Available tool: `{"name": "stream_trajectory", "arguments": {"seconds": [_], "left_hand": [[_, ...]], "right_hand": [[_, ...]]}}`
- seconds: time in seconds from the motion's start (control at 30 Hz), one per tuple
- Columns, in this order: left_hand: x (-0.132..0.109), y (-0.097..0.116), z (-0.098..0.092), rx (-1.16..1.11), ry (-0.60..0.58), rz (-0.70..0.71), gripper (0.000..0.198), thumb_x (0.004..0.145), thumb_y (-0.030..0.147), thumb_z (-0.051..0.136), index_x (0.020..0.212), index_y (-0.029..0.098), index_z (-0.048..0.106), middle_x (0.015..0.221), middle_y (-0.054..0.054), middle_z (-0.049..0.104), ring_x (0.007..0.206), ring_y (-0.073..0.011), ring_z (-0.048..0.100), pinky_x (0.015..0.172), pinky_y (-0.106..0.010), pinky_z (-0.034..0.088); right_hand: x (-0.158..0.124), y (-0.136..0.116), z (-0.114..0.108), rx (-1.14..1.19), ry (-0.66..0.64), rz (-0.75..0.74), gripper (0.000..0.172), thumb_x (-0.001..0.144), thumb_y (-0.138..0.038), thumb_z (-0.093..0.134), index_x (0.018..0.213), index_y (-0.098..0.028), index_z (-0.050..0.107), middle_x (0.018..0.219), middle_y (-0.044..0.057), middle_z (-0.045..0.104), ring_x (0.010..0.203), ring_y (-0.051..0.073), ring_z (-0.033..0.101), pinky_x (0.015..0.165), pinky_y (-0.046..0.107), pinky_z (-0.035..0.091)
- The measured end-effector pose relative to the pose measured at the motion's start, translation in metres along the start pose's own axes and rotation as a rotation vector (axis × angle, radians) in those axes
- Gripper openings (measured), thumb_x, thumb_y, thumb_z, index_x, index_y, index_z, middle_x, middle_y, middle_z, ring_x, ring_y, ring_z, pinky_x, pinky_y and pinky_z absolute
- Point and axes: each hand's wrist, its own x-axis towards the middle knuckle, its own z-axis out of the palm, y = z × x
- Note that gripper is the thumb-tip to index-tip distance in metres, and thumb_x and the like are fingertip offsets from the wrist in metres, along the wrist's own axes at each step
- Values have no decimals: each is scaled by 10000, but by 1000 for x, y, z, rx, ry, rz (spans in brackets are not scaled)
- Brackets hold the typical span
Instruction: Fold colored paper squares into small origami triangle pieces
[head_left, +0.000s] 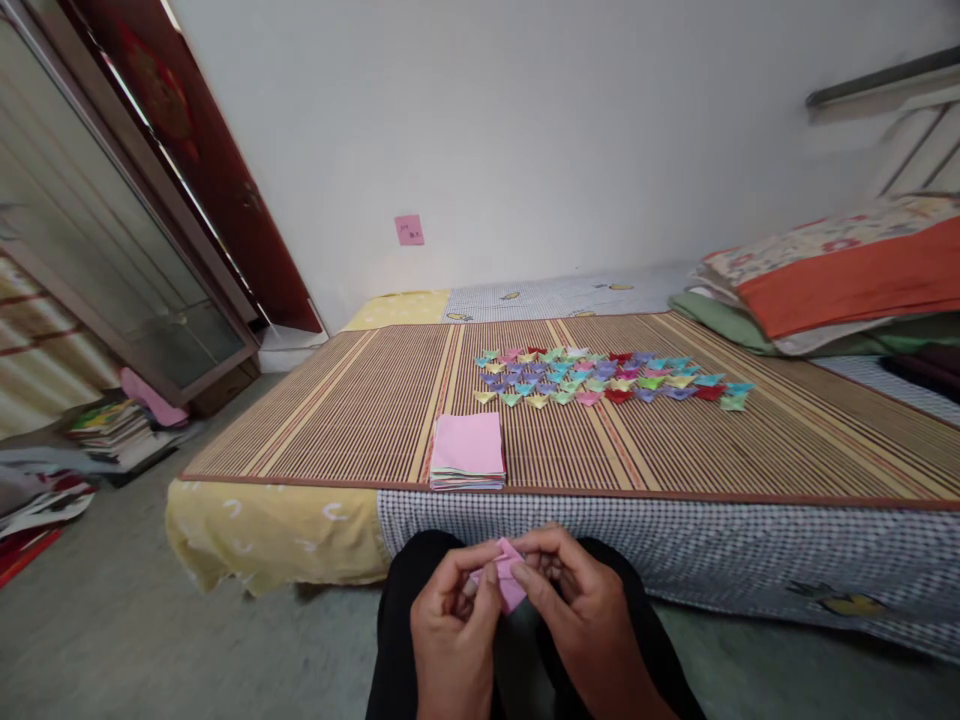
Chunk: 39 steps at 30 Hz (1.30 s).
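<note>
Between my two hands, above my lap, is a small piece of folded pink paper (511,590). My left hand (456,622) pinches its left side with thumb and forefinger. On the other side my right hand (581,605) grips it, thumb pressed on the paper's face. A stack of square coloured paper (468,445), pink on top, lies on the striped bamboo mat (360,400) just beyond my hands. Farther right on the mat, several rows of small folded paper pieces (589,398) in many colours are laid out.
The mat covers a bed with a checked and yellow sheet (277,530). Pillows and folded bedding (847,280) are piled at the right. A pink note (409,230) is stuck on the wall. Books (112,430) lie at the left, near a glass-fronted cabinet (142,260).
</note>
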Motion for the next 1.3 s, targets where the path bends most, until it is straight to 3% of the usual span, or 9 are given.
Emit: {"name": "stream_trajectory", "arguments": {"seconds": [0.23, 0.47, 0.67, 0.87, 1.13, 1.3], "left_hand": [[-1, 1, 3, -46, -20, -63, 236, 827, 382, 792, 889, 155, 772, 815, -81, 791, 733, -199, 749, 666, -238, 581], [-1, 2, 3, 5, -52, -66, 248, 847, 388, 765, 927, 154, 752, 838, -85, 793, 741, -201, 750, 664, -240, 579], [-4, 4, 8, -7, -4, -14, 236, 875, 387, 743, 978, 178, 705, 862, -61, 786, 757, -191, 758, 672, -232, 581], [-3, 0, 6, 78, -69, 38, 199, 916, 358, 689, 972, 172, 739, 889, -76, 789, 769, -188, 752, 702, -242, 592], [-1, -3, 2, 82, -89, -23, 247, 915, 403, 699, 953, 162, 739, 828, -63, 768, 726, -176, 718, 661, -231, 558], [-1, -2, 1, 43, -76, -39, 290, 922, 447, 684, 958, 161, 722, 768, -41, 728, 661, -157, 657, 632, -230, 528]], "right_hand": [[2, -2, -1, -146, 19, -225, 132, 933, -167, 642, 993, -244, 731, 833, -6, 673, 746, 148, 664, 668, 219, 525], [4, 0, -1, -207, 30, -307, 172, 934, -111, 615, 987, -242, 712, 856, -1, 659, 755, 146, 658, 659, 221, 522], [6, -1, 0, -212, 46, -296, 150, 941, -121, 623, 948, -242, 711, 848, -3, 653, 712, 137, 640, 625, 222, 513], [5, 0, 0, -217, 47, -312, 159, 944, -116, 608, 980, -238, 702, 864, 10, 660, 742, 151, 652, 628, 232, 518], [6, -3, -3, -224, -9, -225, 102, 949, -159, 622, 874, -217, 659, 802, -2, 612, 674, 139, 582, 604, 238, 479], [9, -2, -8, -262, -63, -303, 138, 960, -136, 597, 897, -224, 682, 854, 19, 634, 735, 153, 614, 623, 242, 485]]}}
